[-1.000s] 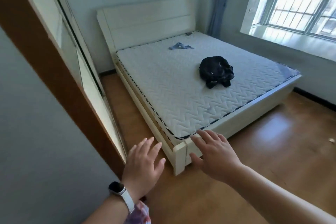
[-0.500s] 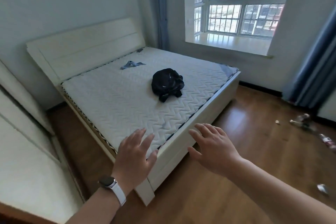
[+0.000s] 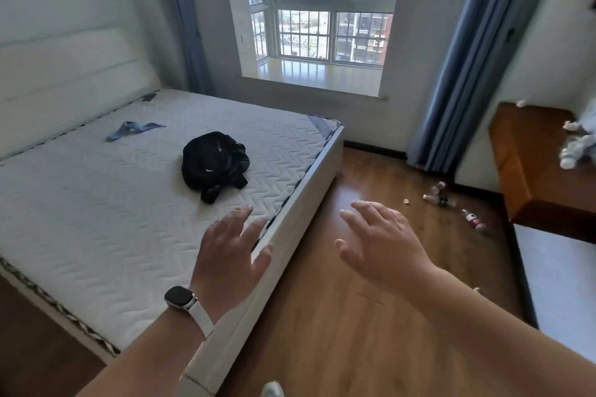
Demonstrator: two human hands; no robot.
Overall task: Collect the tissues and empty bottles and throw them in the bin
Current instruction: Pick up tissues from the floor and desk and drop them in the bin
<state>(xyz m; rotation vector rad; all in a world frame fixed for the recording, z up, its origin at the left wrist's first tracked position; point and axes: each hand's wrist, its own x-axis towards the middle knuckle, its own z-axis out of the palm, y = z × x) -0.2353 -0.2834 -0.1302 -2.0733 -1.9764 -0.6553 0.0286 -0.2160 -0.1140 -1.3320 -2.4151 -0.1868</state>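
1. Left hand (image 3: 229,250) raised palm-down, fingers spread wide, holding nothing; smartwatch (image 3: 180,297) on a white strap at the wrist. It sits over the near corner of the bed (image 3: 300,229).
2. Right hand (image 3: 382,243) also wide open and empty, over the wooden floor (image 3: 322,316).
3. Bare white mattress (image 3: 96,203) carries a black backpack (image 3: 214,164) mid-bed and a blue cloth strip (image 3: 132,129) nearer the headboard.
4. Small tissue scrap (image 3: 476,289) on the floor right of the right hand.
5. Farther right, empty bottles on the floor: one with red label (image 3: 473,220), two more (image 3: 438,195) near the curtain (image 3: 467,58) foot, a tissue ball (image 3: 406,201) just beside them.
6. Brown counter (image 3: 529,164) at right edge holds crumpled tissues (image 3: 570,125) and a clear bottle (image 3: 572,155), blurred.
7. Barred window (image 3: 322,3) at the back.
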